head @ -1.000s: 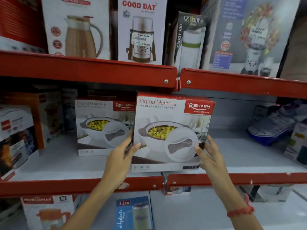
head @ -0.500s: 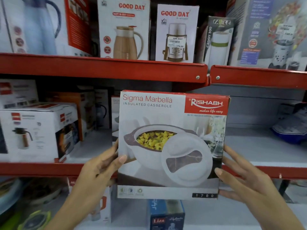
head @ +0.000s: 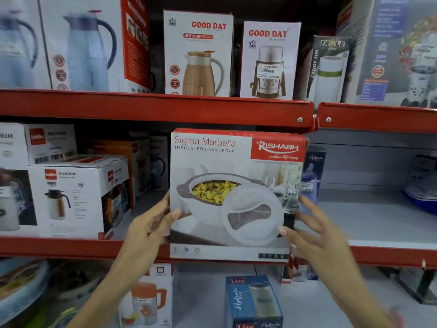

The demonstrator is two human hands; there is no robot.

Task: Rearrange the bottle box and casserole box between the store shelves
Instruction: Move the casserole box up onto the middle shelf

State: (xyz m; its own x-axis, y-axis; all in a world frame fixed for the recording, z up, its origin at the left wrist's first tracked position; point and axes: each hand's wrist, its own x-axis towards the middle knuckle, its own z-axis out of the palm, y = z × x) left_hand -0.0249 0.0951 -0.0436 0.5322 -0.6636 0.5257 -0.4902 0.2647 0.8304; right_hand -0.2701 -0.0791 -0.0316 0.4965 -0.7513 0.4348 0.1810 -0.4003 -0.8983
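Hands bracket the casserole box [head: 236,195] from both sides: the left hand [head: 151,223] clasps its left edge, thumb on the front, while the right hand [head: 314,235] spreads against the lower right edge. Held upright and face-on, the box hangs in front of the middle shelf [head: 378,254] lip, directly ahead, both hands equally near.

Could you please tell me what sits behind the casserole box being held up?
Behind the casserole box, a blue bottle box peeks out at its right edge on the middle shelf. The rest of that shelf space directly behind the box is covered, so anything there cannot be seen.
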